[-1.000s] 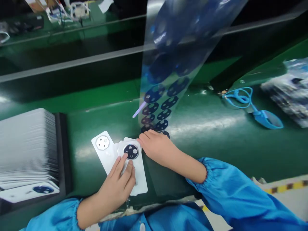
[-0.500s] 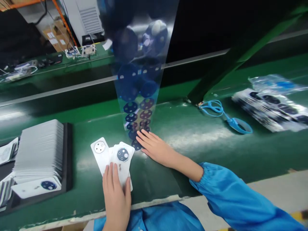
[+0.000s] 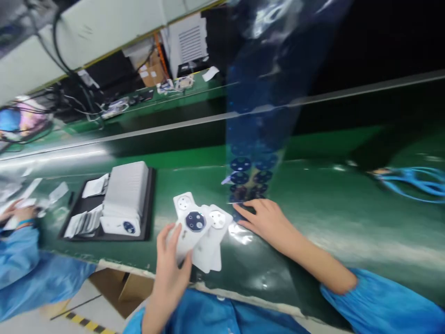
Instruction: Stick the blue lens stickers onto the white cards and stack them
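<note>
Several white phone-shaped cards (image 3: 216, 241) lie fanned on the green bench, some with a white round patch. My left hand (image 3: 171, 262) holds the left edge of a white card with a dark round sticker (image 3: 195, 221), thumb and fingers on it. A long clear film (image 3: 260, 120) with dark round stickers in two columns hangs down to the bench. My right hand (image 3: 267, 222) rests at the film's bottom end, fingers bent; whether they pinch a sticker is too small to tell.
Left of the cards stands a black tray (image 3: 149, 204) with a long stack of white cards (image 3: 127, 185). A co-worker's hand (image 3: 24, 213) is at the far left. A blue strap (image 3: 413, 181) lies at the right.
The view has turned left. My left hand now grips the dark-stickered card, which has shifted left over the others. My right hand's fingers have bent at the film's end.
</note>
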`<state>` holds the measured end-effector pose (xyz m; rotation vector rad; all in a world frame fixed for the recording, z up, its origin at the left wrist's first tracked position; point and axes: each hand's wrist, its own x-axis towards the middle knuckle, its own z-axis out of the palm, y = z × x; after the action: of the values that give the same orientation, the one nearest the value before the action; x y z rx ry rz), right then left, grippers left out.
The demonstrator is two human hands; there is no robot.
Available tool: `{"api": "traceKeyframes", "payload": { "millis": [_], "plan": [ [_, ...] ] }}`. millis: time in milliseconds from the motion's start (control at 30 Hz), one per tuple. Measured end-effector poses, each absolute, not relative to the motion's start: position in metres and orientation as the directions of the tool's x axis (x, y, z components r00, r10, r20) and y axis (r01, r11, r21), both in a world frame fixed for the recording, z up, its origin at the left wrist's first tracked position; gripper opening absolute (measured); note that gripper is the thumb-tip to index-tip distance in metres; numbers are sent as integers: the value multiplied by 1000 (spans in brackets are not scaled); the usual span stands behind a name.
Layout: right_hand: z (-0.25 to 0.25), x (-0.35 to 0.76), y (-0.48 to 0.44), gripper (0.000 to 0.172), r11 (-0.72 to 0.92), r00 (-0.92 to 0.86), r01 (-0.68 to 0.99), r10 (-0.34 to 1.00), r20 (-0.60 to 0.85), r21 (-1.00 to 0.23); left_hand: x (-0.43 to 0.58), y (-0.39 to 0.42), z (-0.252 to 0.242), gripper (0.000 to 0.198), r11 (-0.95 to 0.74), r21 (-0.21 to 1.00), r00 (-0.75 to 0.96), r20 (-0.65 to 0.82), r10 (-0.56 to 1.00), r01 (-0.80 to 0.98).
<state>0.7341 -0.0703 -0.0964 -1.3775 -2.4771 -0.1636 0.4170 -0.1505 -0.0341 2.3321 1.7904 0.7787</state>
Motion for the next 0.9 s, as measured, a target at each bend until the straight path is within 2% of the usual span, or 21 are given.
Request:
{"api": "traceKeyframes", "payload": {
  "millis": [67, 100, 267, 367, 500, 600, 800, 867, 900],
  "plan": [
    [-109, 738, -70, 32, 544, -490, 838, 790, 368, -51, 371, -143, -18, 63, -290, 157, 207, 405, 891, 944],
    [-114, 740, -69, 33, 560, -492, 826, 774, 399, -66, 346, -139, -11, 63, -268, 87, 208, 419, 884, 960],
    [-118, 741, -63, 50, 655, -529, 730, 722, 445, -194, 240, -120, 4, 53, -316, -115, 336, 292, 895, 942],
    [-114, 740, -60, 55, 654, -536, 727, 732, 421, -211, 211, -105, 6, 51, -378, -150, 402, 196, 894, 914],
    [-109, 740, -59, 55, 676, -565, 717, 707, 426, -171, 196, -88, 9, 46, -442, -156, 456, 72, 887, 884],
    [-104, 739, -60, 54, 659, -554, 729, 726, 409, -183, 190, -77, 13, 39, -479, -155, 490, 38, 871, 864],
    [-97, 738, -61, 37, 586, -521, 760, 808, 276, -282, 222, -76, 17, 34, -546, -184, 573, 157, 804, 817],
    [-97, 738, -60, 37, 560, -500, 779, 826, 260, -282, 262, -83, 12, 35, -671, -173, 692, 222, 687, 721],
    [-97, 738, -60, 38, 550, -489, 789, 832, 263, -274, 285, -87, 8, 35, -759, -131, 763, 236, 601, 638]
  ]
}}
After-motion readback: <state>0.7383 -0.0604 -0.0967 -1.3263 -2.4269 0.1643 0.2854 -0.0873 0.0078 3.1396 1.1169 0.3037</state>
